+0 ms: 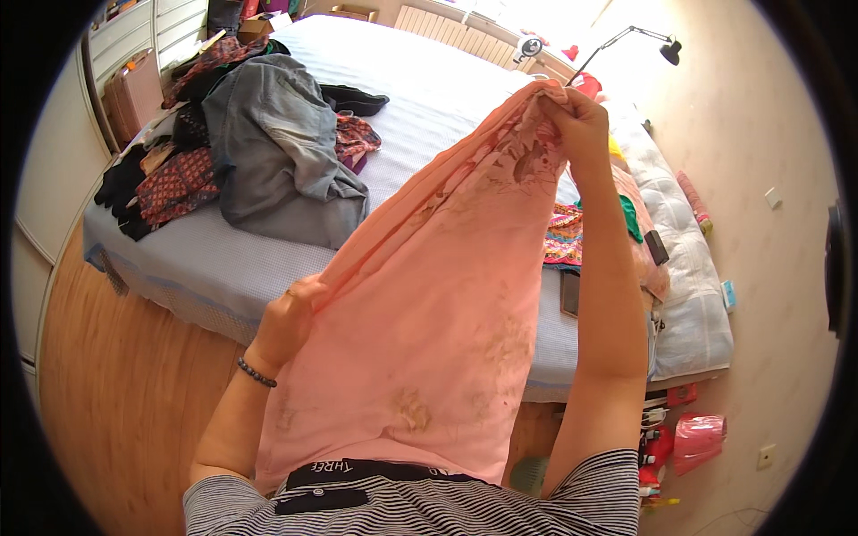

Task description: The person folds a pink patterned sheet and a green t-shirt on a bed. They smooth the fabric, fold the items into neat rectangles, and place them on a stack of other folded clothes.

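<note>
A long salmon-pink garment (429, 313) with a faded leafy print hangs stretched in front of my body; its exact kind cannot be told. My left hand (290, 323), with a dark bead bracelet at the wrist, is closed on its left edge about halfway up. Higher and farther off, my right hand (583, 125) pinches the gathered top corner. Folds run along the upper left edge between the two hands. The lower end reaches down against my striped shirt.
Beyond lies a bed (429, 80) with a pale blue cover. Grey-blue jeans (268, 143) top a clothes pile at its left. Colourful folded cloth (563, 237) lies near my right forearm. A black desk lamp (668, 52) stands behind. A pink bin (700, 444) is at the lower right.
</note>
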Motion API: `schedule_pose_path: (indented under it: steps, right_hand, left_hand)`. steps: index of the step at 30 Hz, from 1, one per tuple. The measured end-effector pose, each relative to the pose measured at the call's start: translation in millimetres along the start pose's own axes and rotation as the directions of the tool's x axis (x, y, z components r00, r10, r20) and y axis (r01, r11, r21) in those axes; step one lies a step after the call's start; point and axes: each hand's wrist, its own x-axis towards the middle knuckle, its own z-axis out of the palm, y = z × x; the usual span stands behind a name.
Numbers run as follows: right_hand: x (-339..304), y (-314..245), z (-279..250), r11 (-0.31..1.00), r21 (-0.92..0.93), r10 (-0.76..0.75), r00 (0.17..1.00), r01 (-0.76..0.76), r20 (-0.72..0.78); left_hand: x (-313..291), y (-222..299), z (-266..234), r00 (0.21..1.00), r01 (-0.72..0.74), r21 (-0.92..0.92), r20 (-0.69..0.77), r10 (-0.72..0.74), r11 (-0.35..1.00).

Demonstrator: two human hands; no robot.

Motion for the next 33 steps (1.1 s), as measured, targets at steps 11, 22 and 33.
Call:
schedule_pose_path:
  steps: [11,22,33]
  right_hand:
    - [-27,-75,-23,0.993,-0.054,-0.109,0.990,0.105,-0.086]
    - [-44,-106,-48,0.993,-0.050,-0.109,0.992,0.106,-0.065]
    - [-48,-95,-78,0.986,-0.021,-0.164,0.978,0.162,-0.129]
  left_hand:
    - [-11,41,-11,0.962,0.258,0.115,0.063,-0.266,0.959]
    - [-48,22,8,0.797,0.431,0.562,0.131,-0.590,0.706]
    - [-92,32,-32,0.792,0.496,0.184,0.306,-0.528,0.849]
